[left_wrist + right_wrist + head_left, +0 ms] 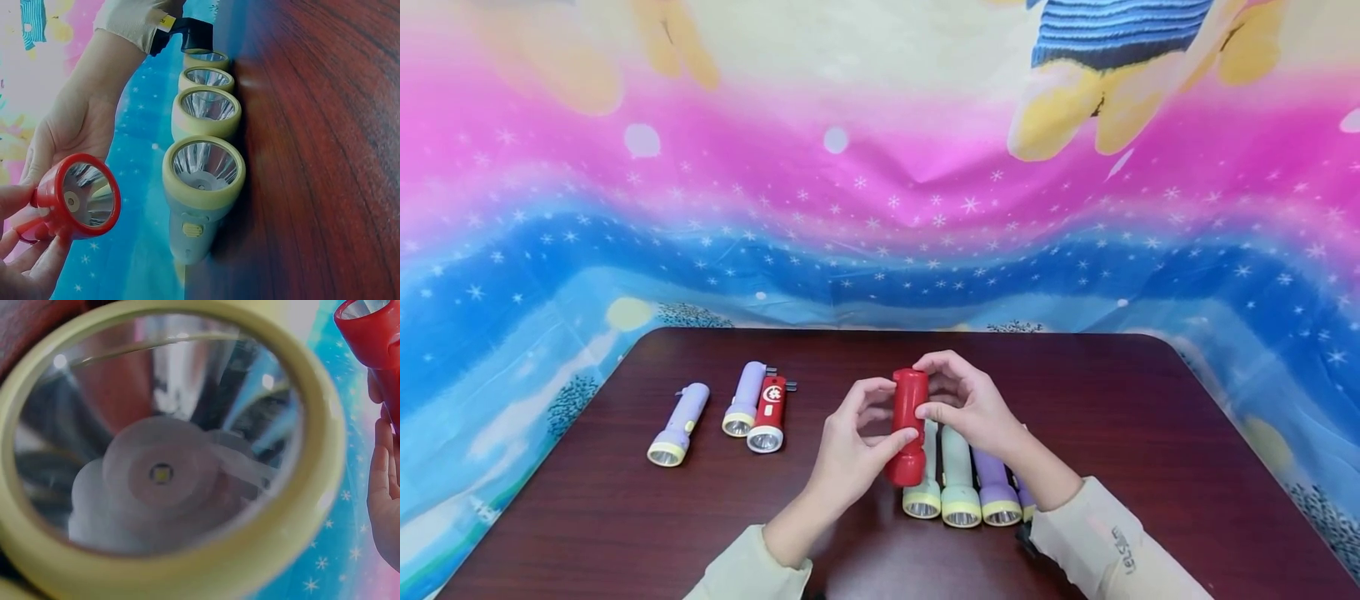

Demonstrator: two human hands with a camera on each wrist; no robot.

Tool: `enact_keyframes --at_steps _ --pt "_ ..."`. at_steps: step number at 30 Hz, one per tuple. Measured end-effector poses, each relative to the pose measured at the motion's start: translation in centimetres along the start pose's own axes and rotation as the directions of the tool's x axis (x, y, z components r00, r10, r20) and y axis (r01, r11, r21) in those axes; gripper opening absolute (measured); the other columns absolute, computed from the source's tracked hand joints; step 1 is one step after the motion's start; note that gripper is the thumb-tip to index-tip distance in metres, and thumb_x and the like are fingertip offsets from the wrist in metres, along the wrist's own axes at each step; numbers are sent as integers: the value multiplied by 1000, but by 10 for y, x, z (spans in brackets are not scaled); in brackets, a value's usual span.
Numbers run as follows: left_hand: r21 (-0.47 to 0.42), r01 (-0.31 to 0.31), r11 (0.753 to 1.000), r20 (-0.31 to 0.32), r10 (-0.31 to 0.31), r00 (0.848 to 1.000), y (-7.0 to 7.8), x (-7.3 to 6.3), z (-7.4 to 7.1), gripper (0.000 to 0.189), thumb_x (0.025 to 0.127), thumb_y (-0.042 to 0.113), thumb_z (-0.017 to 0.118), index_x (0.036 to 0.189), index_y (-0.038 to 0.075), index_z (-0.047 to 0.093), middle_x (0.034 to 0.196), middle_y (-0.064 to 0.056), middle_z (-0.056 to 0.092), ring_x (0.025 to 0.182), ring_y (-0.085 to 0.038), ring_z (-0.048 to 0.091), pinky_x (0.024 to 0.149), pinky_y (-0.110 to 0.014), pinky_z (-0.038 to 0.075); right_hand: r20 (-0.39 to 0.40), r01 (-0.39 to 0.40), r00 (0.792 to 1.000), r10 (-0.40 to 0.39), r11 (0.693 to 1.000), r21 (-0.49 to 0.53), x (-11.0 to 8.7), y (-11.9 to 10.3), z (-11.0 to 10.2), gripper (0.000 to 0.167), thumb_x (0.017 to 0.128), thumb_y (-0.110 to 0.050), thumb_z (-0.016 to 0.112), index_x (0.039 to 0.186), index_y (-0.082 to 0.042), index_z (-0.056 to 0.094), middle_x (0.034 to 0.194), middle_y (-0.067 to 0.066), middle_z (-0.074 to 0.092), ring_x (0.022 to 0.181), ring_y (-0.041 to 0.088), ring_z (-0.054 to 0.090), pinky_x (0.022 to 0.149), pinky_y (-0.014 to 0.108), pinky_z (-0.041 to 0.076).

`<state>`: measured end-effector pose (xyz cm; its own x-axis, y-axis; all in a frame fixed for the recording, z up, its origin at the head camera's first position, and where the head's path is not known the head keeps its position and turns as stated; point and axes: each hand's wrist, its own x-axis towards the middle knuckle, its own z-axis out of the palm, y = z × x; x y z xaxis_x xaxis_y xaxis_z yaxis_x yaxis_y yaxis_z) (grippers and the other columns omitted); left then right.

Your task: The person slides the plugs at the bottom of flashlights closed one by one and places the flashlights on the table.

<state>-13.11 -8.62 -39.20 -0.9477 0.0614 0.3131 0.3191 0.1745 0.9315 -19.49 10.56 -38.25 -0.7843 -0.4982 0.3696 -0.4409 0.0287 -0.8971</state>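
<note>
A red flashlight (911, 417) is held upright between both hands above the table, lens end down; its clear lens faces the camera in the left wrist view. My left hand (850, 454) grips it from the left, thumb across the front of the barrel. My right hand (973, 404) holds its upper part from the right, thumb on the barrel and fingers at the top. Just behind and below stand pale green flashlights (961, 483) and a purple flashlight (996, 492) in a row, partly hidden by the right arm. One yellow-rimmed lens (162, 475) fills the right wrist view.
On the table's left side lie a lilac flashlight (679, 425), a second lilac flashlight (745, 400) and a red flashlight with a white emblem (767, 414), the last two side by side with plug prongs out. A patterned cloth (880, 208) hangs behind the dark wooden table (587, 517).
</note>
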Motion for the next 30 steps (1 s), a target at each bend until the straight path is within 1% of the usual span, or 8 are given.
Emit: enact_keyframes --at_steps 7,11,18,23,26,30 --pt "-7 13 1000 -25 -13 1000 2 0 -3 57 80 4 81 129 18 55 123 -5 66 99 -24 70 78 -28 61 20 -8 1000 8 1000 -10 3 -2 1 48 85 1 74 129 -5 54 121 19 63 97 15 67 83 28 59" --pt "-10 28 1000 -27 -29 999 2 -1 -4 56 80 6 81 128 17 56 122 -6 66 99 -26 70 77 -28 61 36 -5 999 6 1000 -20 4 -3 1 48 85 1 74 128 -5 54 120 20 64 97 14 68 84 27 59" --pt "-20 42 999 -28 -42 999 0 -1 -6 56 80 5 82 128 17 56 122 -7 67 99 -26 69 75 -29 61 61 45 997 -42 998 -52 5 -3 -1 45 87 0 72 129 -4 56 123 19 64 100 17 69 86 29 59" --pt "-14 45 999 -34 -46 998 -1 -1 -9 56 80 6 82 128 18 56 122 -7 67 99 -26 68 75 -29 61 87 65 995 -56 992 -106 4 -2 -9 46 90 -3 71 133 -6 57 125 15 65 108 24 68 92 29 57" --pt "3 52 999 -41 -52 998 0 -1 -12 56 80 8 82 128 18 56 122 -6 66 100 -26 68 76 -29 61 88 59 995 -45 985 -160 3 -2 -14 45 91 -7 70 134 -9 58 130 12 64 115 28 65 97 31 54" --pt "26 57 998 -50 -56 997 1 -2 -15 56 80 10 83 129 19 56 123 -6 66 102 -26 68 76 -29 61 78 28 997 -9 970 -243 0 -3 -20 45 92 -13 70 135 -15 59 135 4 61 124 26 60 102 38 52"
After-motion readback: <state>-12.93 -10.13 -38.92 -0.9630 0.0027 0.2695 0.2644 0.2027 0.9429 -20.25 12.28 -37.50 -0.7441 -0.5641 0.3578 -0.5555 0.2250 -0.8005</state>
